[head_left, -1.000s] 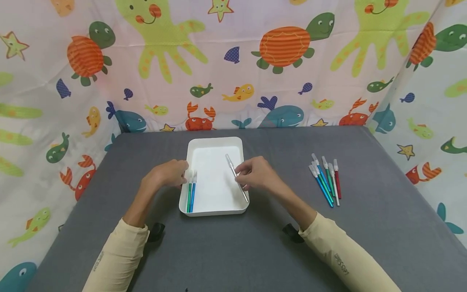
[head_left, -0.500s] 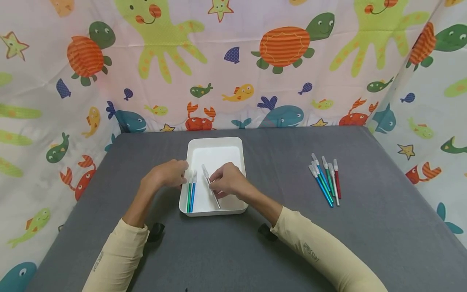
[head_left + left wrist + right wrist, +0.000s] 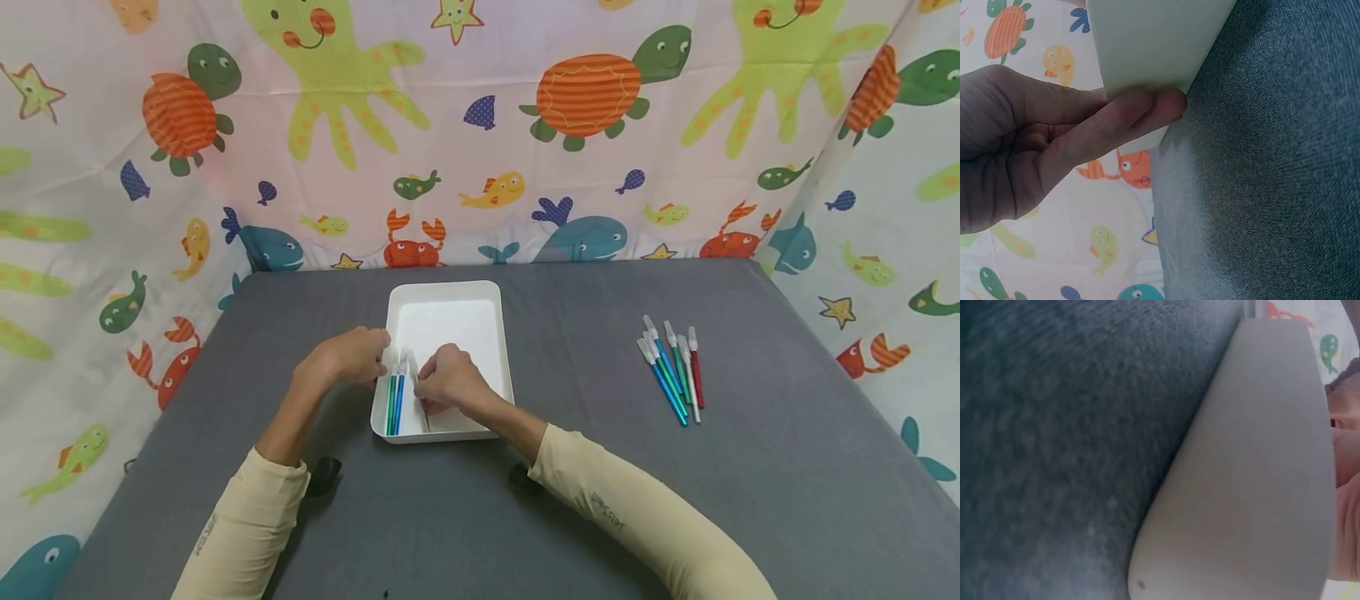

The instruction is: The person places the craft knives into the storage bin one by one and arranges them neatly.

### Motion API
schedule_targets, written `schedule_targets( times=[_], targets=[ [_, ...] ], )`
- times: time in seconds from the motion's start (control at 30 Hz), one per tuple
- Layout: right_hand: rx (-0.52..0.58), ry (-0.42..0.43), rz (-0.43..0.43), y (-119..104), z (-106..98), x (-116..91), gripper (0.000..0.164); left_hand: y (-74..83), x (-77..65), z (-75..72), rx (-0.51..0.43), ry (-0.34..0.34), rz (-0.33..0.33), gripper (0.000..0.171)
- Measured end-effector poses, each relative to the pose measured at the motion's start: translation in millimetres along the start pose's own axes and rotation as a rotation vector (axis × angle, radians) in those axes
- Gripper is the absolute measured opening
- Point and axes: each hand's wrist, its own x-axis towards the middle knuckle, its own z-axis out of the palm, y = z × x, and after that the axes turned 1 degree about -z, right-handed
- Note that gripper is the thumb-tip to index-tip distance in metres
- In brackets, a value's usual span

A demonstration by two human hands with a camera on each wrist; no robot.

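Observation:
A white tray (image 3: 450, 312) lies on the grey cloth. My left hand (image 3: 348, 354) grips its left wall; in the left wrist view the fingertips (image 3: 1169, 107) press the outer face while the thumb is partly hidden. Inside, along the left side, lie a green craft knife (image 3: 391, 407) and a blue craft knife (image 3: 399, 407), both with clear caps. My right hand (image 3: 453, 379) pinches a silver craft knife (image 3: 413, 367) close to their right, cap pointing away. Its middle is covered by the fingers. From the right wrist, the tray wall (image 3: 1254, 469) hides most of that hand.
Several capped craft knives in blue, green (image 3: 685, 375) and silver, with a red craft knife (image 3: 697, 379), lie in a loose group on the grey table cloth (image 3: 585, 333) to the right. A printed sea-animal curtain (image 3: 480, 150) stands behind and at both sides.
My right hand has carried the silver craft knife leftward from the tray's right side to beside the green and blue ones, turning it more upright in view. My left hand keeps its grip.

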Motion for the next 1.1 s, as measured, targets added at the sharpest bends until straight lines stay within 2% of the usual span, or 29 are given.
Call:
schedule_targets(
  times=[0.23, 0.5, 0.73, 1.1],
  targets=[
    [-0.072, 0.011, 0.037, -1.3, 7.7, 2.1, 0.018, 0.5, 0.2, 1.8, -0.024, -0.004, 0.012, 0.035],
    [-0.086, 0.009, 0.011, -2.7, 10.2, 4.8, 0.020, 0.7, -0.9, 1.6, -0.046, -0.004, 0.005, 0.034],
    [-0.060, -0.031, 0.006, -2.3, 10.1, 3.8, 0.035, -0.4, -1.4, 1.6, -0.043, -0.003, 0.008, 0.034],
    [0.004, -0.092, 0.002, 1.7, 3.0, -0.6, 0.041, 0.4, -1.3, 2.0, -0.043, -0.005, -0.001, 0.036]
  ],
)
